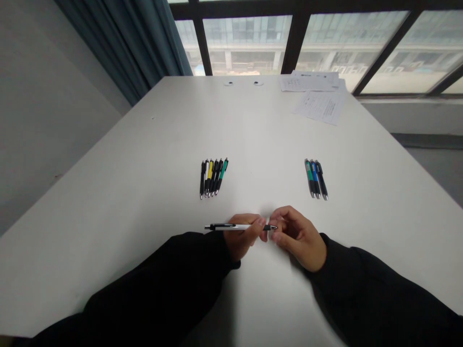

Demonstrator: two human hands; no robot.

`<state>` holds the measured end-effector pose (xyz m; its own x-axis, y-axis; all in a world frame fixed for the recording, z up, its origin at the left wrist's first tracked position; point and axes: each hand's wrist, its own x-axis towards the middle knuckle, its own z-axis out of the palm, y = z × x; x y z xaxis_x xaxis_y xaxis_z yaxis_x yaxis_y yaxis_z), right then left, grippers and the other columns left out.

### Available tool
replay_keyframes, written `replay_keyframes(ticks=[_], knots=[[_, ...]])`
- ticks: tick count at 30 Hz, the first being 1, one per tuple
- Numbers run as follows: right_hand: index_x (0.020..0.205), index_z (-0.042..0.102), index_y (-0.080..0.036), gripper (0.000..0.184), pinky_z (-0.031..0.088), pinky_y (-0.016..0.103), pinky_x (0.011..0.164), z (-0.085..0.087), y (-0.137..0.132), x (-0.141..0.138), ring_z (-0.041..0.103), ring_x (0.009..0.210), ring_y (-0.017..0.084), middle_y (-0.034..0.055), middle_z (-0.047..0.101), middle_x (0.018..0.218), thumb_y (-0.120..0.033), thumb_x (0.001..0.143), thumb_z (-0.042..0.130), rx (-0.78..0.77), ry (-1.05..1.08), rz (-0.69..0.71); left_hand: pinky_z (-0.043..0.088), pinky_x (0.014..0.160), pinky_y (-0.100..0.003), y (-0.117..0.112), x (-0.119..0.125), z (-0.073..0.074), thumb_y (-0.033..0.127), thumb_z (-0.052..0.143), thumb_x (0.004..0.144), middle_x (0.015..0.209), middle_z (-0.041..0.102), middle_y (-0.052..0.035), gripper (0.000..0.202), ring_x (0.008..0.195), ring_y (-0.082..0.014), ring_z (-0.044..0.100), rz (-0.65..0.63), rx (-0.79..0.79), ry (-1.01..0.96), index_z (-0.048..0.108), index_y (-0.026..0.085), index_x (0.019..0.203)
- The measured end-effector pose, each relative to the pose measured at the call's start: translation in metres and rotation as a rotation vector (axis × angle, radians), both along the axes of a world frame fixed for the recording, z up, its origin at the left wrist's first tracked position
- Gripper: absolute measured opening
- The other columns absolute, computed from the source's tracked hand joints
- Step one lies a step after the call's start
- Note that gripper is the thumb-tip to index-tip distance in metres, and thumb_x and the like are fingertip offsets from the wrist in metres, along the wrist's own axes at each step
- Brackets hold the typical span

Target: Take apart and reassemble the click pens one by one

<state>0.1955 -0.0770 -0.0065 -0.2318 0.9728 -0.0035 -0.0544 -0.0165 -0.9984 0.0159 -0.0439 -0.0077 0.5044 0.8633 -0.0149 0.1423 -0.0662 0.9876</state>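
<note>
A silver and black retractable pen (235, 227) lies level across my body, gripped by my left hand (240, 236) around its middle. Its dark tip end reaches toward my right hand (298, 238), whose thumb and fingers pinch at that end. Both hands are close together, just above the white table (144, 144). Farther ahead, a group of several pens (213, 177) in black, yellow and green lies side by side. To the right of them lie 3 pens (316, 179) in green, blue and dark navy.
Printed paper sheets (321, 107) lie at the far right of the table. Two small round grommets (242, 83) sit near its far edge. Beyond the table are a window and a dark blue curtain (123, 38).
</note>
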Motion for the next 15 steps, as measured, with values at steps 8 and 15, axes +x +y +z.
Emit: replay_keyframes(ticks=[8, 15], knots=[[0.087, 0.06, -0.019, 0.011, 0.036, 0.024, 0.05, -0.0026, -0.0036, 0.0022, 0.046, 0.052, 0.009, -0.0039, 0.052, 0.059, -0.026, 0.084, 0.068, 0.074, -0.014, -0.057, 0.031, 0.045, -0.023, -0.0016, 0.0008, -0.0043, 0.054, 0.04, 0.091, 0.048, 0.05, -0.0002, 0.055, 0.042, -0.0081, 0.041, 0.008, -0.03, -0.025, 0.063, 0.013, 0.062], [0.088, 0.066, -0.017, 0.015, 0.042, 0.025, 0.05, 0.0057, -0.0026, 0.0029, 0.051, 0.05, 0.01, 0.0, 0.06, 0.061, -0.032, 0.088, 0.062, 0.053, -0.115, -0.046, 0.033, 0.046, -0.023, -0.0023, 0.0012, -0.0039, 0.055, 0.04, 0.091, 0.049, 0.052, -0.0005, 0.055, 0.043, -0.008, 0.042, -0.005, -0.023, -0.031, 0.062, 0.013, 0.062]])
